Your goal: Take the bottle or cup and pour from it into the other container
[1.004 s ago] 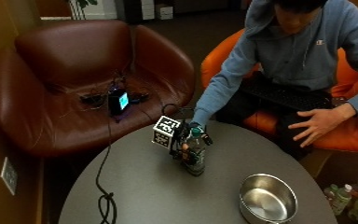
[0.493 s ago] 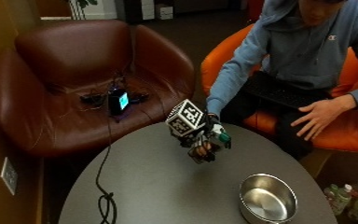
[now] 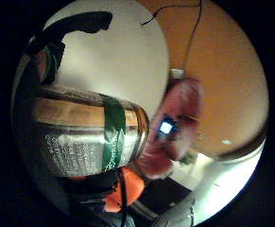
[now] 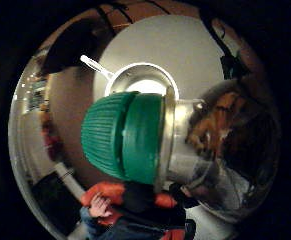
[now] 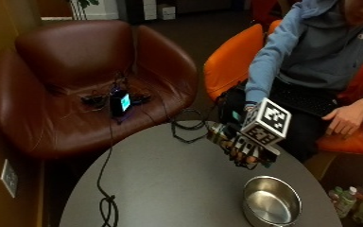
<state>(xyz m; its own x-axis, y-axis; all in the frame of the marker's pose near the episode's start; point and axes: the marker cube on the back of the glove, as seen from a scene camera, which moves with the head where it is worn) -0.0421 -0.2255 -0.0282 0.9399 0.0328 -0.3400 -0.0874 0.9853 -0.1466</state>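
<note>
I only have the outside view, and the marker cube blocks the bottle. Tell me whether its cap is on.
Observer: In the thumb side palm view, the green cap is on the bottle.
Operator: Tell me what the cap end faces.
Observer: That view shows the metal bowl on the table just beyond the cap.
Operator: Describe the bottle's body.
Observer: The little finger side view shows a shiny body with a green band round it, lying across the palm of the right hand.

Steel pot point(image 5: 272, 204) on round table point(image 5: 169, 184)
</note>
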